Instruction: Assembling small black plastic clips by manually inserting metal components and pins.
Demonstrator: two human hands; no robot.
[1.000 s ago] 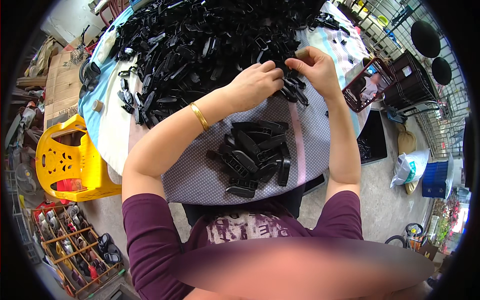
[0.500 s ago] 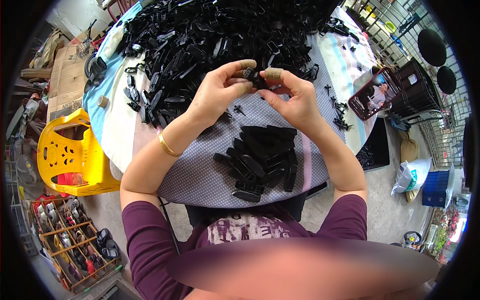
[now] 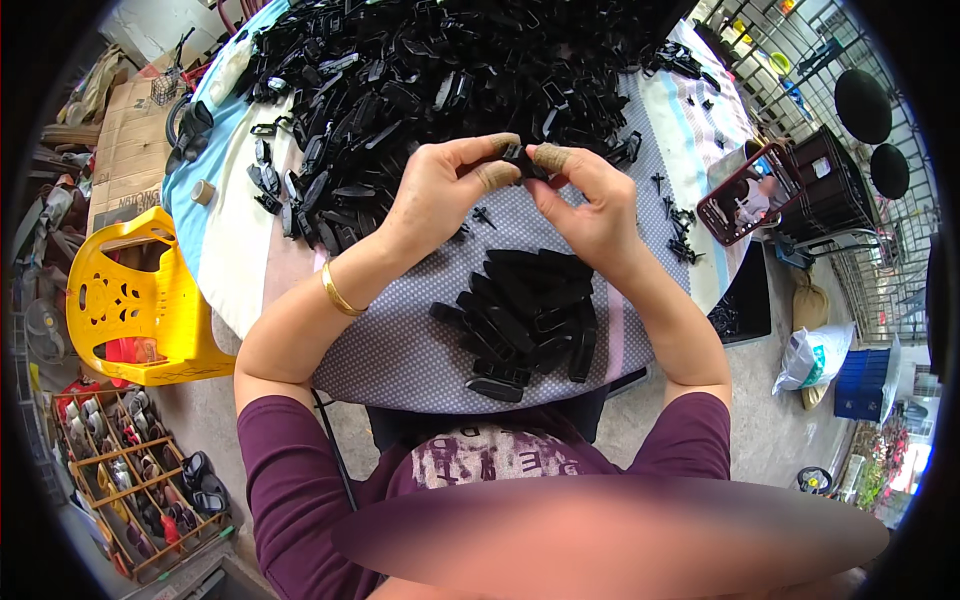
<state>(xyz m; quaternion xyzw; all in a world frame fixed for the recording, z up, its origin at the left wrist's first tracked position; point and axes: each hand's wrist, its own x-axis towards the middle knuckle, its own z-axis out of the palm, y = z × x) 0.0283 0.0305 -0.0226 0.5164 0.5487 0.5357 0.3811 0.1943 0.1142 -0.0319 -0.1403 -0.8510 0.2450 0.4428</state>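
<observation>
Both hands are up over the middle of the round table [image 3: 230,270], pinching one small black plastic part [image 3: 520,160] between them. The left hand [image 3: 440,195] has thumb and forefinger closed on the near end of it, and the right hand [image 3: 590,205] is closed on the other end the same way. Looks like there are tan finger guards on the fingertips [image 3: 497,176], so the grip is right at the tips, not in the palm. Can't tell whether it's one piece or two being pressed together, it's too small and mostly covered.

My take on doing this bit well: keep the part square between both thumbs and push straight, since a twisted squeeze would probably pop it out or bend a tab. Holding it low over the dotted cloth [image 3: 400,340] helps, anything dropped lands there instead of on the floor.

The neat stack of black pieces [image 3: 525,320] sits just below the hands, near the table edge. The big loose heap of black parts [image 3: 430,70] is on the far side. Yellow plastic chair [image 3: 135,300] off to the left
</observation>
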